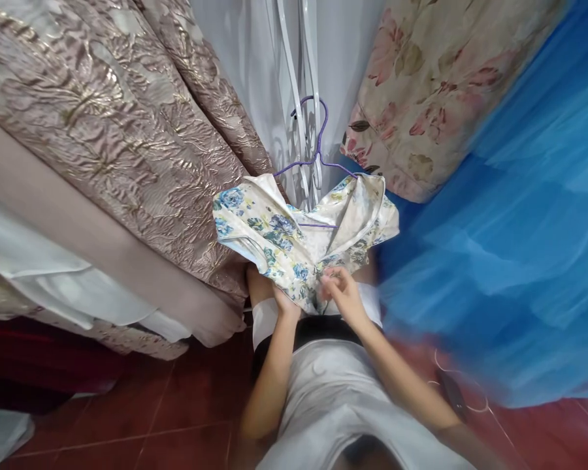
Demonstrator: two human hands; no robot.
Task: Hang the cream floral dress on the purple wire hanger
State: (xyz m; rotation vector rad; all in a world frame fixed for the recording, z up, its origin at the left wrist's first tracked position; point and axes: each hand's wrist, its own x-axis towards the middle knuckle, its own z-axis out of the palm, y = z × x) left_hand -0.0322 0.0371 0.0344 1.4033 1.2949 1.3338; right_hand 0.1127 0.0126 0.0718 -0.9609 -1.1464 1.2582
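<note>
Blouse [279,238], cream with blue roses, mid-view, on a purple hanger [320,143] whose hook points to twelve. My left hand [287,304], at seven o'clock on the cloth, grasps its lower edge, fingers hidden beneath. My right hand [343,294], at five, curls at the front; blurred, cannot tell whether it pinches fabric. Metallic pink brocade [142,124] hangs at ten, sheer blue fabric [470,261] at three.

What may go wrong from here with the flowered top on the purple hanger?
The flowered top might slip off the purple hanger if the left hand, at its lower edge, pulls too hard. The hook overlaps the white strips in view, so it might catch on them.
</note>
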